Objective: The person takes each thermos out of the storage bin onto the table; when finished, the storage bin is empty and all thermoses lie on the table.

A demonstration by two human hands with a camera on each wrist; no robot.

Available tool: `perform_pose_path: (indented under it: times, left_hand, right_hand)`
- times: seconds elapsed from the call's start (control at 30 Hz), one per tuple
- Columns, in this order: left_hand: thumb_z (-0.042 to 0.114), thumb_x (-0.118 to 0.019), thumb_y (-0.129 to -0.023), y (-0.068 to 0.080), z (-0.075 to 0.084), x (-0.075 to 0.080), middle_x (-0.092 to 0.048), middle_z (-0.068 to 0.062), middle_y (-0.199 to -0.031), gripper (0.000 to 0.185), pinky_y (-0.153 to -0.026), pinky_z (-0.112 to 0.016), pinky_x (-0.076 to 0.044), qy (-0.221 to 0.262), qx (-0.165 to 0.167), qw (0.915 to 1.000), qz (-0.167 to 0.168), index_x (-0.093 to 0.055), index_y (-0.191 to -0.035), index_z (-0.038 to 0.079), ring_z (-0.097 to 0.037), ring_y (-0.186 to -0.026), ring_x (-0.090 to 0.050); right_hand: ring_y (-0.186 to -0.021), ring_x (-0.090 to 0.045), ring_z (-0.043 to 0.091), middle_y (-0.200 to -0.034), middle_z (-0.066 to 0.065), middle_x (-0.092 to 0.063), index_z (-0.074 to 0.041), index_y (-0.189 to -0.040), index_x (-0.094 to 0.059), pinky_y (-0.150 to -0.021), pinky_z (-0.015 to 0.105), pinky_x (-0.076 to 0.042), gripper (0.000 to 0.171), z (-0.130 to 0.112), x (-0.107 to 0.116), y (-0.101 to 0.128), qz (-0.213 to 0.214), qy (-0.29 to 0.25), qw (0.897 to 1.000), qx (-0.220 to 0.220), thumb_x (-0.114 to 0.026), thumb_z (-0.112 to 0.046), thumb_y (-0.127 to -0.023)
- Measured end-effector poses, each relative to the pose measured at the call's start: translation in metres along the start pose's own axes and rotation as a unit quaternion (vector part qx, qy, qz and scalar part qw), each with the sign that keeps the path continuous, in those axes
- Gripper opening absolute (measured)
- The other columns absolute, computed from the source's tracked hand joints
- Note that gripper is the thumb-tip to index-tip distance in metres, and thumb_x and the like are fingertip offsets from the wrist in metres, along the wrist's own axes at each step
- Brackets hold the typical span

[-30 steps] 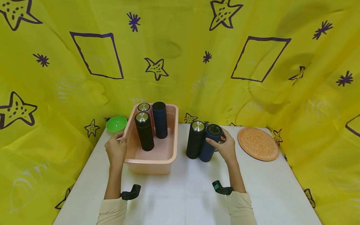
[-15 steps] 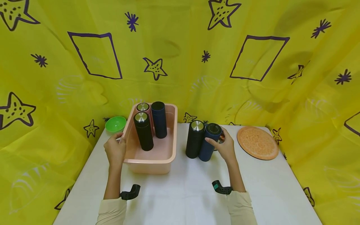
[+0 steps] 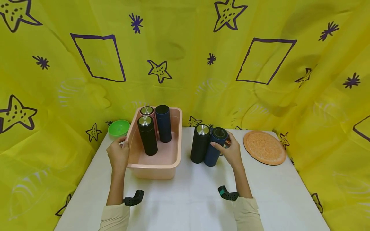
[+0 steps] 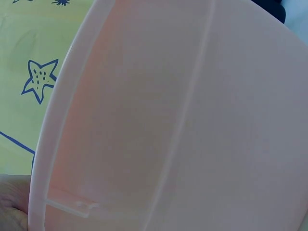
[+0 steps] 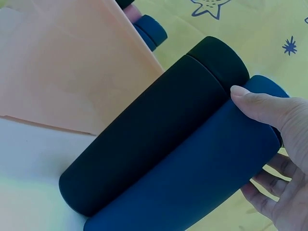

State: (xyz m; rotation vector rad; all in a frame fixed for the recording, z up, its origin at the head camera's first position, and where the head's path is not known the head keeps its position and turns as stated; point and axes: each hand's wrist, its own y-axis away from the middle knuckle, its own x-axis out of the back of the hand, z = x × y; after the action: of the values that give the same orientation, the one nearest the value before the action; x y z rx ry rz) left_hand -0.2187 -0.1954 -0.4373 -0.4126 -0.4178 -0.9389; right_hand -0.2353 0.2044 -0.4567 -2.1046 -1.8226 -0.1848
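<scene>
My left hand [image 3: 118, 154] grips the left rim of a peach plastic basin [image 3: 153, 166]; the left wrist view is filled by the basin's outer wall [image 4: 192, 125]. Upright inside stand a black flask [image 3: 148, 138] with a silver lid top, a pink flask [image 3: 155, 116] partly hidden behind it, and a dark blue flask [image 3: 164, 125]. Right of the basin, my right hand [image 3: 232, 151] holds another dark blue flask [image 3: 212, 154] near its top, thumb across the near side and fingers round the far side. A second black flask [image 3: 199, 147] stands upright against it.
A small patterned object [image 3: 228, 143] shows partly behind the right hand. At the far right lies a round, orange-brown board [image 3: 264, 147]. A green bowl [image 3: 119, 127] sits behind the left hand. Yellow patterned cloth [image 3: 185, 89] walls the white table [image 3: 190, 199] at back and sides.
Both hands keep their grip and the flasks stay in place. Only a slight shift of the head view shows.
</scene>
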Motion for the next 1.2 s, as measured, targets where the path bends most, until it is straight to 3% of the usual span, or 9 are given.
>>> perform_pose_path:
  times: [0.4,0.57,0.93,1.03,1.2]
  left_hand:
    - [0.009,-0.057,-0.096,-0.001,-0.001,0.000,-0.066,-0.028,-0.116,0.029,-0.080,-0.051,-0.055,0.006,0.005,1.0000,-0.005,-0.065,-0.121,-0.003,-0.040,-0.099,-0.068]
    - [0.008,-0.057,-0.094,0.001,-0.001,-0.001,-0.068,-0.029,-0.111,0.028,-0.076,-0.050,-0.055,0.003,-0.007,1.0000,0.005,-0.067,-0.118,-0.003,-0.040,-0.095,-0.069]
    - [0.009,-0.056,-0.094,0.001,0.000,-0.001,-0.068,-0.029,-0.109,0.029,-0.076,-0.050,-0.054,0.003,-0.010,0.9999,0.007,-0.067,-0.118,-0.003,-0.040,-0.095,-0.069]
    - [0.009,-0.056,-0.095,0.001,0.000,-0.001,-0.068,-0.029,-0.111,0.029,-0.076,-0.051,-0.055,0.002,-0.007,1.0000,0.004,-0.066,-0.119,-0.003,-0.040,-0.095,-0.069]
    - [0.008,-0.056,-0.094,0.001,0.000,0.001,-0.068,-0.030,-0.110,0.029,-0.074,-0.049,-0.055,0.001,-0.012,0.9999,0.006,-0.067,-0.119,-0.004,-0.041,-0.093,-0.069]
  right_hand:
    - [-0.122,-0.050,0.035,-0.136,0.018,-0.053,-0.007,-0.142,-0.044,-0.106,0.053,-0.042,0.074,-0.001,0.000,0.002,0.000,0.005,1.000,0.006,-0.081,-0.021,-0.080]
    - [-0.123,-0.049,0.035,-0.136,0.018,-0.053,-0.008,-0.144,-0.042,-0.105,0.054,-0.042,0.076,-0.001,0.001,0.003,-0.001,0.011,1.000,0.003,-0.081,-0.023,-0.080]
    - [-0.132,-0.044,0.032,-0.144,0.016,-0.047,-0.012,-0.149,-0.035,-0.111,0.053,-0.037,0.081,-0.003,0.004,0.001,-0.018,0.000,1.000,-0.004,-0.079,-0.023,-0.082]
    - [-0.135,-0.042,0.034,-0.147,0.019,-0.044,-0.008,-0.150,-0.032,-0.112,0.053,-0.035,0.080,-0.019,0.004,0.006,-0.022,0.002,1.000,-0.008,-0.076,-0.019,-0.084]
    - [-0.138,-0.040,0.033,-0.149,0.017,-0.042,-0.010,-0.151,-0.032,-0.113,0.053,-0.034,0.081,-0.019,0.004,0.005,-0.020,0.002,1.000,0.006,-0.077,-0.022,-0.084]
